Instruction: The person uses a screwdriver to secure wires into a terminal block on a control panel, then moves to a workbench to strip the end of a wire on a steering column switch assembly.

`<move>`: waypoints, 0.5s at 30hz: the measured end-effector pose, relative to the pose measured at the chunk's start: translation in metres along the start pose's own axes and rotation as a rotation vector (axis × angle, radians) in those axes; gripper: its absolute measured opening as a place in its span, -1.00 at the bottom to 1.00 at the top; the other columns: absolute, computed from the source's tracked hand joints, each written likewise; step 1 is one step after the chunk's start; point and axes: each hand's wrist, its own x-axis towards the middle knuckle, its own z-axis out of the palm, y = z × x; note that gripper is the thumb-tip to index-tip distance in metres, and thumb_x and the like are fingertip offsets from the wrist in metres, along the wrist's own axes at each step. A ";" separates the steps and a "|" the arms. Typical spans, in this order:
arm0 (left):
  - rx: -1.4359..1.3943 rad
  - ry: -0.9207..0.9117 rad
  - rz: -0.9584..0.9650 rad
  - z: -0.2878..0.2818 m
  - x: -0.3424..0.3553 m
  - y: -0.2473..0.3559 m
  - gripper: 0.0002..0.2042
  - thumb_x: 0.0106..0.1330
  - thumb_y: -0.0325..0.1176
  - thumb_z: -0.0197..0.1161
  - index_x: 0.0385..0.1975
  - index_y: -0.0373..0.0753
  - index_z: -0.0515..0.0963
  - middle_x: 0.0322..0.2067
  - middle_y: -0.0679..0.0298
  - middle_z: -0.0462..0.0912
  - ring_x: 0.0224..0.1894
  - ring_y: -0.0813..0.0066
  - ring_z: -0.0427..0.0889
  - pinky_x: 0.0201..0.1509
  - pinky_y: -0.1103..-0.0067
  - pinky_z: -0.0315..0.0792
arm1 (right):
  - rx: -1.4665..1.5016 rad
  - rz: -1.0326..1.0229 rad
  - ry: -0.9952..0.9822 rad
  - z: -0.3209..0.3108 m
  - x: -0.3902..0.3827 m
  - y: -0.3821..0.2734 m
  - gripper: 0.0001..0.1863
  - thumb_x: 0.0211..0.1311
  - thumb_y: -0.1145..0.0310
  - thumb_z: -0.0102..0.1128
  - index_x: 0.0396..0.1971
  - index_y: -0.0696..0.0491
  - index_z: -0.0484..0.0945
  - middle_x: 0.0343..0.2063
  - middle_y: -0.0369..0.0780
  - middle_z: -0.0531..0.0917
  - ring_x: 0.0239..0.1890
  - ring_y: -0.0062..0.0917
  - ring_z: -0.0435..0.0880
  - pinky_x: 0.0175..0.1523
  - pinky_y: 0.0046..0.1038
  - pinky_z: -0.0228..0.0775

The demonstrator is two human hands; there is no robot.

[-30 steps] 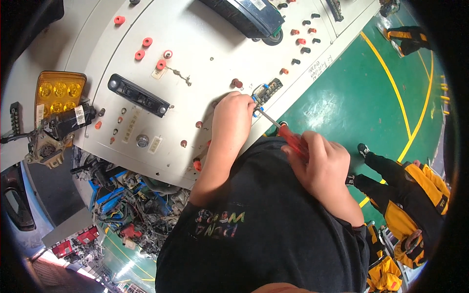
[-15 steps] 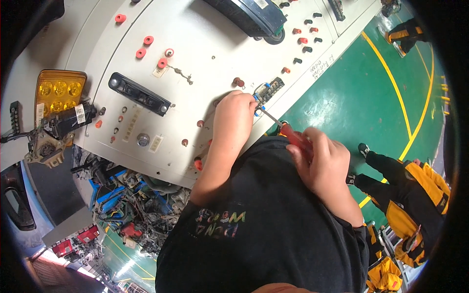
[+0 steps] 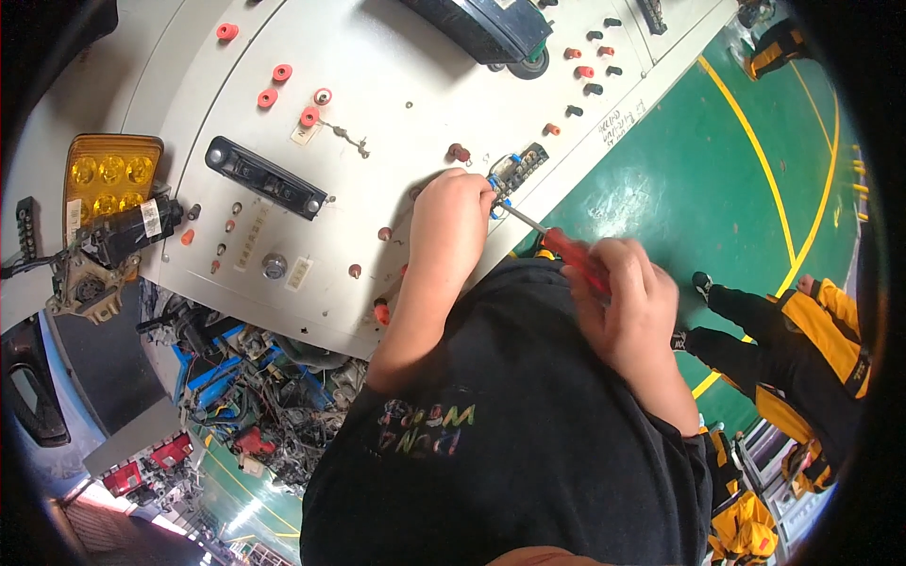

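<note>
A red-handled screwdriver (image 3: pixel 570 251) is in my right hand (image 3: pixel 630 300), with thumb and fingers wrapped round the rear of its handle. Its metal shaft slants up and left to a small black terminal strip (image 3: pixel 530 166) near the panel's edge. Blue-sleeved wire ends (image 3: pixel 503 209) sit at the strip's near end, by the screwdriver tip. My left hand (image 3: pixel 451 209) comes in over the panel, its fingertips closed together beside these wire ends. What lies between those fingertips is hidden, and the exact spot where the tip touches is too small to tell.
The pale panel (image 3: pixel 368 198) carries red and black sockets, a black handle-like bar (image 3: pixel 266 177) and a black box (image 3: pixel 491 33). An amber lamp (image 3: pixel 111 174) sits at left. Tangled wiring (image 3: pixel 274 401) lies below. People in black and yellow (image 3: pixel 802 368) stand on the green floor.
My right hand has shifted its grip back on the screwdriver, leaving more of the red handle showing. The left hand stays by the wire ends. A person at right has moved.
</note>
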 end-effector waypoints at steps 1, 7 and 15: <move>-0.007 -0.011 0.000 0.003 0.002 0.000 -0.91 0.23 -0.47 0.43 -0.34 -0.35 0.74 -0.37 0.00 0.70 -0.28 0.01 0.70 -0.12 0.28 0.56 | -0.111 0.040 -0.122 -0.001 -0.004 0.001 -0.50 0.08 0.44 0.52 -0.01 0.12 0.46 -0.15 -0.08 0.67 -0.34 -0.12 0.73 -0.29 -0.23 0.59; -0.005 -0.007 -0.007 0.002 -0.001 -0.001 -0.90 0.23 -0.47 0.43 -0.33 -0.36 0.74 -0.38 0.00 0.69 -0.29 0.01 0.69 -0.13 0.28 0.56 | 0.008 -0.046 0.063 0.005 0.003 0.007 -0.52 0.11 0.35 0.53 -0.02 0.11 0.49 -0.17 -0.10 0.68 -0.35 -0.16 0.74 -0.29 -0.26 0.58; 0.002 -0.009 -0.007 -0.002 -0.001 -0.001 -0.90 0.24 -0.47 0.42 -0.33 -0.37 0.74 -0.37 0.00 0.70 -0.28 0.01 0.70 -0.12 0.28 0.56 | -0.045 0.032 -0.050 -0.001 0.003 -0.003 -0.55 0.12 0.28 0.55 -0.06 0.07 0.54 -0.22 -0.18 0.69 -0.43 -0.19 0.72 -0.31 -0.22 0.57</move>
